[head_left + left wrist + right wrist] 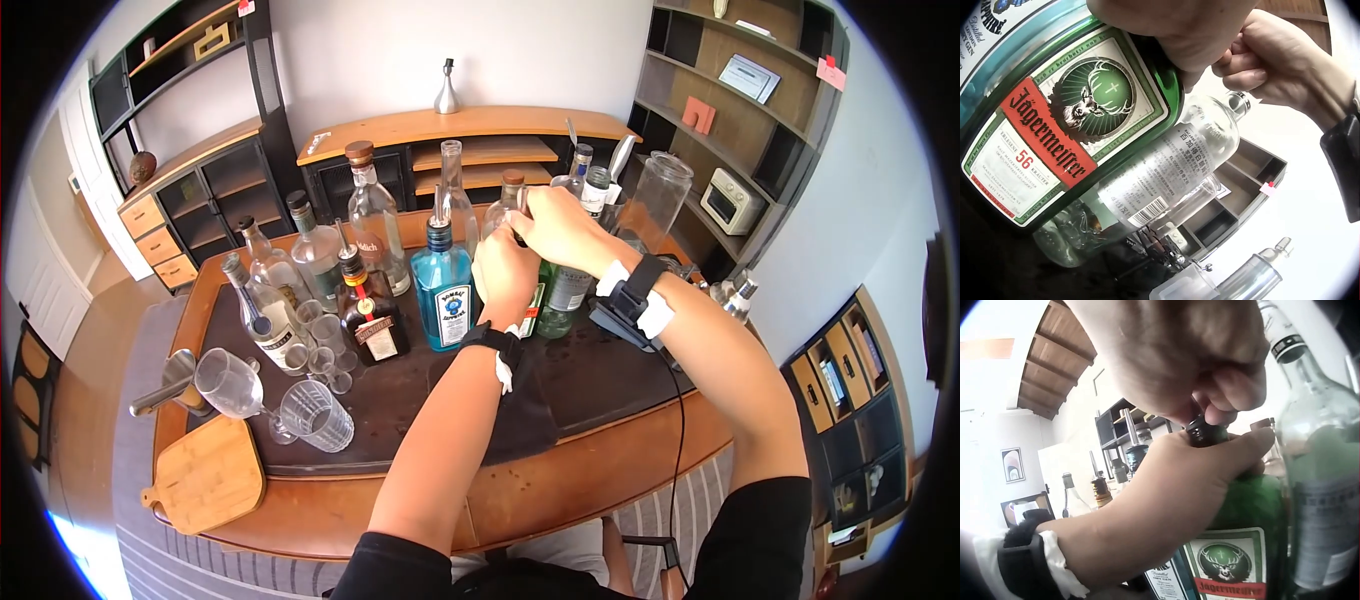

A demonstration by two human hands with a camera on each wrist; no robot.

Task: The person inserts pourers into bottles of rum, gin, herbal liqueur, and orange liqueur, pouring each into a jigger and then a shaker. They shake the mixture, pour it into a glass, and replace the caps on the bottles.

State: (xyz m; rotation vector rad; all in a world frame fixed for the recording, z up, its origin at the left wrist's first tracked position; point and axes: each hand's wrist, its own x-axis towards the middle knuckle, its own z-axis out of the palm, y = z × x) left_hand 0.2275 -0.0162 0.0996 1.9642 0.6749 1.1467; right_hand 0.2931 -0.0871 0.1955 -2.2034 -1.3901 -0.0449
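Observation:
My left hand [505, 268] grips the neck of a green Jägermeister bottle [1107, 103], which stands upright on the dark tabletop. Above it, my right hand [562, 232] curls its fingers at the bottle's mouth. In the right wrist view, those fingers pinch a small dark piece just over the black neck rim [1205, 434]; most of that piece is hidden, so I cannot tell its kind. Just left of the green bottle is a blue Bombay Sapphire gin bottle [438, 292] with a metal pourer. A clear bottle with a grey label [1157, 175] stands close on the right.
Several liquor bottles [318, 250] crowd the table's left half. In front of them stand small stemmed glasses [325, 345], a wine glass [228, 383], a tumbler [317, 415] and a wooden cutting board [212, 472]. A tall glass jar [660, 195] rises at the back right. A black cable [683, 440] hangs over the front edge.

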